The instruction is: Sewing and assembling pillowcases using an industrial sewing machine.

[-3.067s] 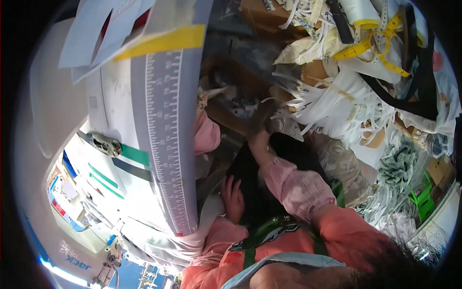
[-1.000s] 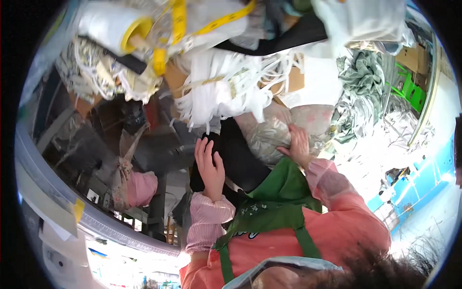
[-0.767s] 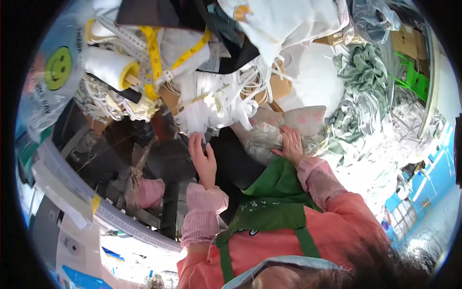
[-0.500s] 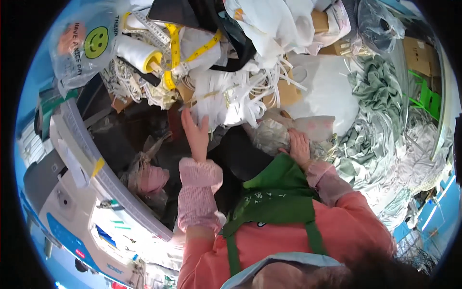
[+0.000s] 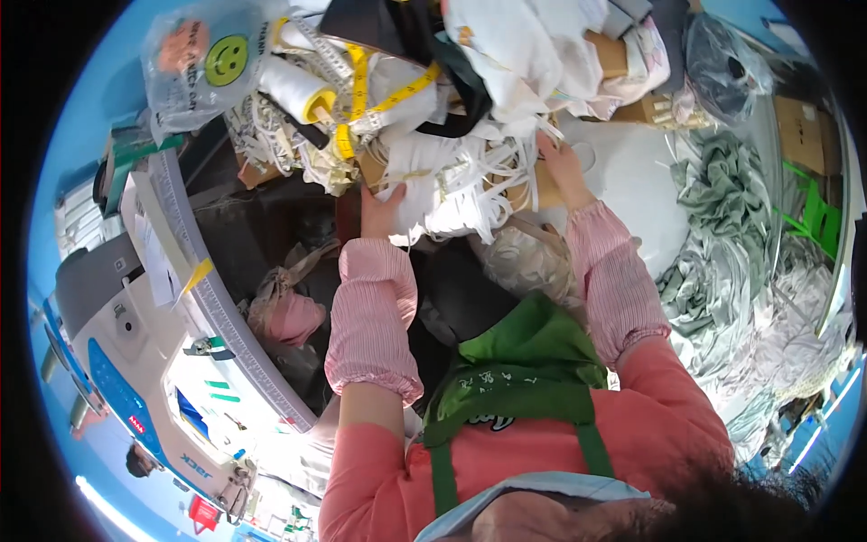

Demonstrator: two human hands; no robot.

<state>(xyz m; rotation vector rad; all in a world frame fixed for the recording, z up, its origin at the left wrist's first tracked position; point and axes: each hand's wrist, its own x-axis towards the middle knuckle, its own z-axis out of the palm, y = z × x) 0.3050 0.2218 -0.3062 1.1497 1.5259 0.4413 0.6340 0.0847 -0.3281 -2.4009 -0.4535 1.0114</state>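
A bundle of flat white fabric strips (image 5: 447, 185) lies in front of me, its loose loops trailing to the right. My left hand (image 5: 383, 213) grips its left edge, thumb on the near side; some of the fingers are hidden. At the right end of the loops, my right hand (image 5: 564, 172) is closed around several strips, its fingertips partly covered by them. Under my right forearm sits a crumpled pale cloth bundle (image 5: 533, 259), just beyond my green apron (image 5: 510, 379).
Beyond the strips are a white thread cone (image 5: 296, 93), a yellow measuring tape (image 5: 397, 88) and white cloth (image 5: 519, 54). A sewing machine (image 5: 135, 361) stands left, behind a table edge with a ruler (image 5: 226, 316). Grey-green fabric (image 5: 722, 208) is heaped at right.
My right hand has left the pale cloth bundle and moved up to the strips' right end. My left hand has closed on their left edge. The strips have shifted slightly toward me.
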